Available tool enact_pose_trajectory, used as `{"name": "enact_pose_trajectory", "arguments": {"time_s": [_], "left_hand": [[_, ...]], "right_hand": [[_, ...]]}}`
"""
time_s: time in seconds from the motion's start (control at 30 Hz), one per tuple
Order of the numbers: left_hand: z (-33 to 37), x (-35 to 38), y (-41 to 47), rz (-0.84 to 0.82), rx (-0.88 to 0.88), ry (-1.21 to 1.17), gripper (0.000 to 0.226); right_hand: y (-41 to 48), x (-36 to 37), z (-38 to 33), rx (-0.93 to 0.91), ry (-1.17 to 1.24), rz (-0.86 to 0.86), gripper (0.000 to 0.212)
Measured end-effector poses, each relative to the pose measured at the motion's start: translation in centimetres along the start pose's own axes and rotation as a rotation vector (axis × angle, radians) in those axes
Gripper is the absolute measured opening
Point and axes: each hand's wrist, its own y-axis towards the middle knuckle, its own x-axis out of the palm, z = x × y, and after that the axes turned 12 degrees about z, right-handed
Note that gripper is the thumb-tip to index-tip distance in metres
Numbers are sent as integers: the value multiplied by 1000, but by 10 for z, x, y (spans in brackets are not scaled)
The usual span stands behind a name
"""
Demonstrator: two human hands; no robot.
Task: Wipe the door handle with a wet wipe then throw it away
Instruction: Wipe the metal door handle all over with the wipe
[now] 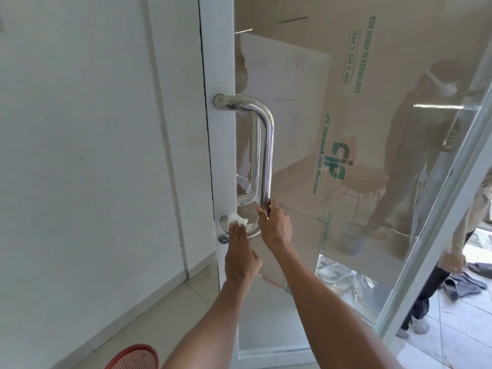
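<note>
A chrome U-shaped door handle (267, 145) is fixed to the white frame of a glass door (221, 161). My left hand (241, 258) presses a white wet wipe (238, 221) with straight fingers against the handle's lower bend, close to its bottom mount. My right hand (273, 225) grips the lower end of the handle's upright bar, fingers curled round it.
A round keyhole lock (223, 239) sits just below the wipe. A red mesh basket (133, 356) stands on the floor at the bottom left. Cardboard boxes (372, 115) fill the space behind the glass. Another person (450, 259) stands at the right beyond the door.
</note>
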Motion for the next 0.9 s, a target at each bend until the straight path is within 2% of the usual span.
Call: {"name": "enact_pose_trajectory", "arguments": {"time_s": [0.1,0.2,0.27,0.33,0.4,0.47,0.5,0.57,0.7,0.8,0.9], "left_hand": [[4,-4,8,109,-177,-37,55],[7,-6,23,177,-245,-66,41],[15,-10,38,259,-360,-186,36],[22,-18,50,340,-603,-356,39],[22,-22,57,388,-994,-617,48],[13,-20,61,386,-1347,-980,55],[9,-19,60,365,-1457,-1188,57],[7,-16,52,292,-1536,-1448,62],[19,-10,38,83,-1536,-1634,74],[13,-20,48,50,-1588,-1729,90],[2,-32,60,97,-1607,-1793,106]], "right_hand": [[1,-2,1,-4,-10,-9,22],[-1,-2,1,-3,-9,-12,22],[0,-2,2,-2,-2,-7,23],[2,-3,2,-2,-13,-14,26],[4,-4,3,-8,-22,-26,27],[4,-6,4,-17,-25,-33,27],[4,-7,5,-19,-27,-37,27],[3,-7,6,-26,-34,-42,29],[1,-10,6,-64,-27,-39,29],[0,-14,10,-95,-33,-64,32],[1,-16,10,-113,-47,-72,34]]}}
